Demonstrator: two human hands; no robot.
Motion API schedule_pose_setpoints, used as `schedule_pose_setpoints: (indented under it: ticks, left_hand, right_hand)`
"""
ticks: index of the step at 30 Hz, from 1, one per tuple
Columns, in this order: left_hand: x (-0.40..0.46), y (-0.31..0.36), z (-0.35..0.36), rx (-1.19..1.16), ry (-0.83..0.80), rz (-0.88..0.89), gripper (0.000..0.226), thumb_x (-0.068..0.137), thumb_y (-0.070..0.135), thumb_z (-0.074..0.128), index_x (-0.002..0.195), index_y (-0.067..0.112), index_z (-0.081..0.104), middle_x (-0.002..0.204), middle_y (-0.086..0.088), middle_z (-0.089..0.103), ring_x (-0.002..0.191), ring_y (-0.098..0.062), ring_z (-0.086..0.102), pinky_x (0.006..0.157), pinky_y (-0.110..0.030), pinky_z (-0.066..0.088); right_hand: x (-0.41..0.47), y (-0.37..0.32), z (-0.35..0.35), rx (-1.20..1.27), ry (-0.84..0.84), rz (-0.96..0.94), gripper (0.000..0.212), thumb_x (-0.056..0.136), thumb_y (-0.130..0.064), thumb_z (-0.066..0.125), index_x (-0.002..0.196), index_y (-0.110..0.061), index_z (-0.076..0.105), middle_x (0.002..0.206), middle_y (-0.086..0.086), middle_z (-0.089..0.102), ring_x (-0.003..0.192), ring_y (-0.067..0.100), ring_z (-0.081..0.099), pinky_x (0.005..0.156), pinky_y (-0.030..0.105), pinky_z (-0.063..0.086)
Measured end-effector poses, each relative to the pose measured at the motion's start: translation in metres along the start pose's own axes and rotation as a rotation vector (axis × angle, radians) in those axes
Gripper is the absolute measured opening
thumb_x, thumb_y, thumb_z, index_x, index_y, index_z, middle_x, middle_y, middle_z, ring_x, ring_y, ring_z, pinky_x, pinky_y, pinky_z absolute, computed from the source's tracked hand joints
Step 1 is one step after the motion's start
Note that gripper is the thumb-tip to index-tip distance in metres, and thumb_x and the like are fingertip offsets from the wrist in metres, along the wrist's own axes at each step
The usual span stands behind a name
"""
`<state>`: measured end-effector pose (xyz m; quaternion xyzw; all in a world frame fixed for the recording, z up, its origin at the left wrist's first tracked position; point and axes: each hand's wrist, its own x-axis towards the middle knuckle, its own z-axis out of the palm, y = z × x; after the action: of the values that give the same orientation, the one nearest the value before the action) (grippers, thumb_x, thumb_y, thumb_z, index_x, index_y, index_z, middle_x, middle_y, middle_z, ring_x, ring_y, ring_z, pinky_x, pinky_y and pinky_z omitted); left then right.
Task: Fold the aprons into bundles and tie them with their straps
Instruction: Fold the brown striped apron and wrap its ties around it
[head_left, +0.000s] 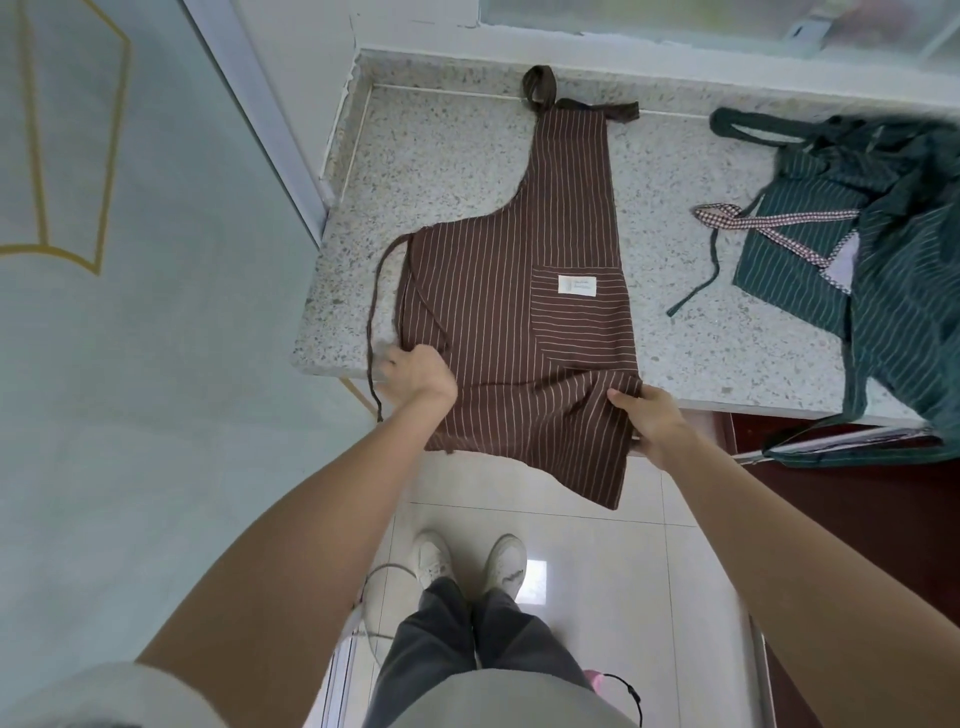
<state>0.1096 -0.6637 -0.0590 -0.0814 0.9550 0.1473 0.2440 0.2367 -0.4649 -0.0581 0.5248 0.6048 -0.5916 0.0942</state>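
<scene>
A brown striped apron (498, 291) lies folded in half lengthwise on the speckled stone counter (447, 156), its neck loop at the far edge and its hem hanging over the near edge. A white label sits on its pocket. My left hand (415, 376) grips the apron's left edge near the counter's rim. My right hand (649, 415) pinches the right edge, thumb on top of the cloth. A thin brown waist strap (375, 312) loops off the left side and dangles over the counter's edge.
A green striped apron (852, 249) with checked trim lies crumpled at the right of the counter, one part draping over the edge. A wall and door frame stand at the left. Below are a tiled floor and my shoes.
</scene>
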Motion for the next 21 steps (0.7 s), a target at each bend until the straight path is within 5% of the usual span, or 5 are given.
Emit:
schedule_pose_setpoints:
  ticks: [3, 11, 15, 18, 21]
  left_hand:
    - [0.011, -0.018, -0.02, -0.008, 0.198, 0.025, 0.027, 0.096, 0.015, 0.044, 0.114, 0.003, 0.061, 0.141, -0.023, 0.035, 0.129, -0.036, 0.034, 0.104, -0.045, 0.031]
    - [0.028, -0.043, -0.032, -1.02, 0.256, -0.418, 0.056, 0.101, 0.017, 0.035, 0.148, 0.006, 0.007, 0.146, -0.018, 0.035, 0.127, -0.032, 0.044, 0.105, -0.042, 0.037]
    - [0.009, -0.054, 0.001, -0.692, -0.252, -0.41, 0.032, 0.094, 0.009, 0.048, 0.124, -0.001, 0.043, 0.111, -0.022, 0.059, 0.097, -0.032, 0.061, 0.087, -0.039, 0.05]
    - [-0.012, -0.049, 0.006, -0.541, -0.607, -0.35, 0.029, 0.085, 0.001, 0.049, 0.114, 0.002, 0.046, 0.087, -0.009, 0.048, 0.084, -0.022, 0.051, 0.075, -0.033, 0.045]
    - [-0.011, -0.046, 0.016, -0.646, -0.589, -0.244, 0.059, 0.084, -0.002, 0.053, 0.139, 0.003, 0.033, 0.124, -0.014, 0.049, 0.113, -0.03, 0.048, 0.091, -0.037, 0.04]
  right_hand:
    - [-0.002, -0.002, 0.004, -0.014, 0.0, -0.006, 0.028, 0.096, -0.012, 0.051, 0.123, -0.003, 0.055, 0.114, 0.013, 0.062, 0.098, 0.027, 0.059, 0.083, 0.042, 0.05]
    - [-0.006, -0.01, 0.006, 0.036, 0.001, 0.044, 0.028, 0.096, -0.013, 0.052, 0.122, -0.002, 0.054, 0.097, 0.008, 0.063, 0.084, 0.021, 0.061, 0.068, 0.029, 0.052]
    - [-0.008, -0.011, 0.008, 0.055, 0.021, 0.104, 0.036, 0.095, -0.017, 0.054, 0.128, -0.002, 0.051, 0.121, 0.016, 0.06, 0.11, 0.031, 0.057, 0.087, 0.038, 0.048]
    - [-0.01, -0.012, 0.007, 0.137, -0.003, 0.184, 0.037, 0.094, -0.021, 0.056, 0.126, -0.003, 0.053, 0.123, 0.015, 0.059, 0.112, 0.032, 0.057, 0.091, 0.04, 0.046]
    - [-0.012, -0.015, 0.003, 0.245, -0.094, 0.256, 0.035, 0.096, -0.021, 0.052, 0.126, -0.002, 0.053, 0.117, 0.015, 0.062, 0.101, 0.029, 0.061, 0.082, 0.04, 0.048]
